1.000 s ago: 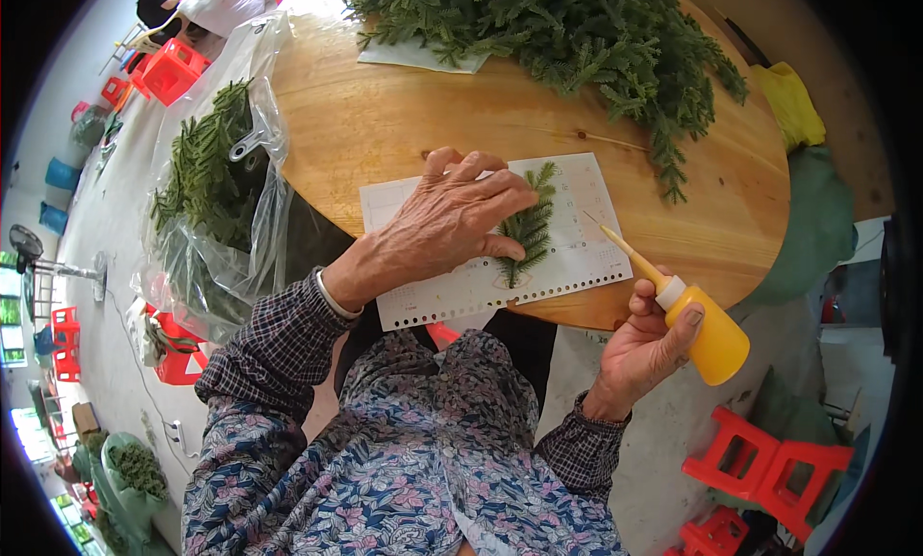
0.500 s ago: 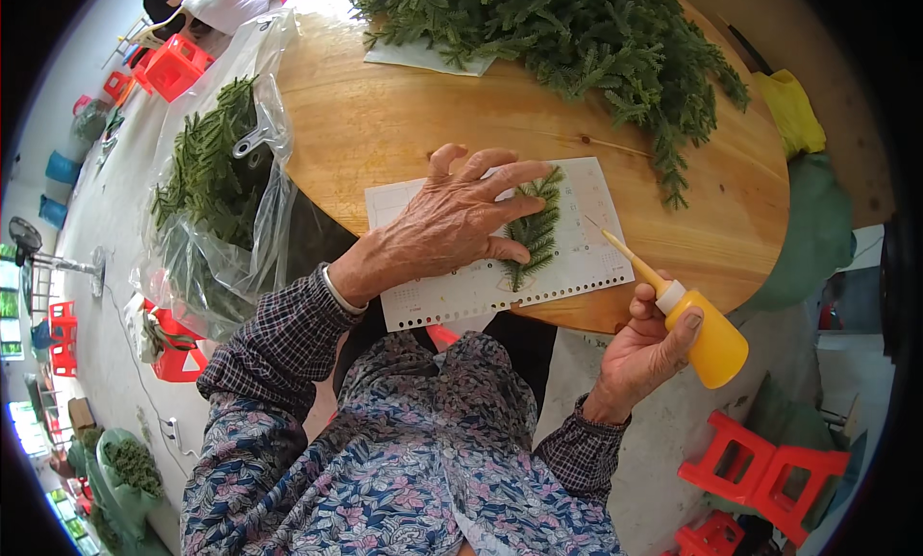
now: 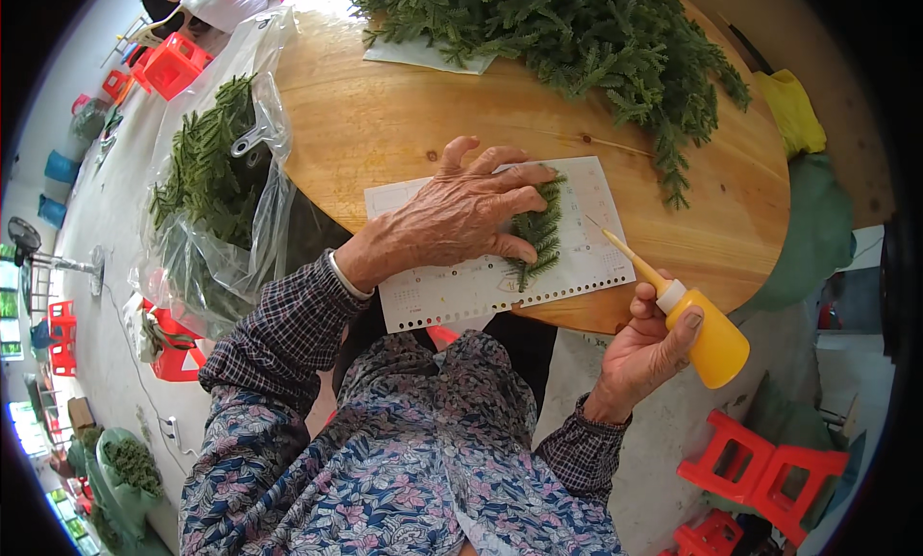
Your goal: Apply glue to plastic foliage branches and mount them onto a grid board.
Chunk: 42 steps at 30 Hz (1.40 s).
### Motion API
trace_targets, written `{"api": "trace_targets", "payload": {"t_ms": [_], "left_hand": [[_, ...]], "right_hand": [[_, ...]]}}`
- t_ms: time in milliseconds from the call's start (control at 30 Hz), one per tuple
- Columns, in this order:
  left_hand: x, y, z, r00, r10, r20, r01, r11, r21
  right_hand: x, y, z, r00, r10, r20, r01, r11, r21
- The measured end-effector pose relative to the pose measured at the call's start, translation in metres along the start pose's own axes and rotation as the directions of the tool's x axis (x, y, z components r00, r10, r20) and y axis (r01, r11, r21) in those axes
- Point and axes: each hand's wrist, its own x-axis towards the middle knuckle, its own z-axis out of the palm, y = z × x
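Observation:
On a white calendar sheet (image 3: 591, 229) near the table's front edge lies a small green fir sprig (image 3: 546, 231). Over its left side, my left hand (image 3: 457, 220) holds it against the paper with thumb and fingertips, the fingers curved and somewhat spread. Part of the sprig is hidden beneath those fingers. To the right, just past the table edge, my right hand (image 3: 649, 354) is closed around a yellow squeeze bottle (image 3: 713, 346). Its long thin nozzle points up and left, the tip over the right part of the sheet, apart from the sprig.
A heap of fir branches (image 3: 615, 56) covers the far side of the round wooden table (image 3: 385, 114). More greenery fills a clear plastic bag (image 3: 269, 200) at the left. Red stools (image 3: 760, 469) stand at lower right, and a yellow cloth (image 3: 793, 114) hangs at far right.
The sprig's lower end has shifted slightly right, and my left fingers have moved slightly with it, uncovering more of the printed sheet. My right hand and the bottle stay nearly still.

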Motion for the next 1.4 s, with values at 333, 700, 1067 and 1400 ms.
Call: {"api": "trace_targets", "payload": {"t_ms": [333, 700, 1067, 1400], "left_hand": [[-0.005, 0.002, 0.0, 0.995, -0.046, -0.087, 0.05, 0.998, 0.038], [-0.01, -0.001, 0.002, 0.988, -0.09, -0.129, 0.088, 0.996, -0.022], [-0.013, -0.002, -0.002, 0.989, -0.136, -0.053, 0.134, 0.99, -0.033], [-0.013, -0.003, -0.001, 0.989, -0.136, -0.057, 0.134, 0.99, -0.031]], "right_hand": [[-0.002, -0.003, 0.006, 1.0, 0.017, 0.0, -0.017, 1.0, 0.015], [-0.008, 0.014, 0.041, 0.98, -0.036, 0.197, 0.054, 0.995, -0.085], [-0.011, 0.025, 0.053, 0.969, -0.061, 0.241, 0.085, 0.992, -0.09], [-0.013, 0.021, 0.053, 0.973, 0.009, 0.23, 0.018, 0.994, -0.112]]}}
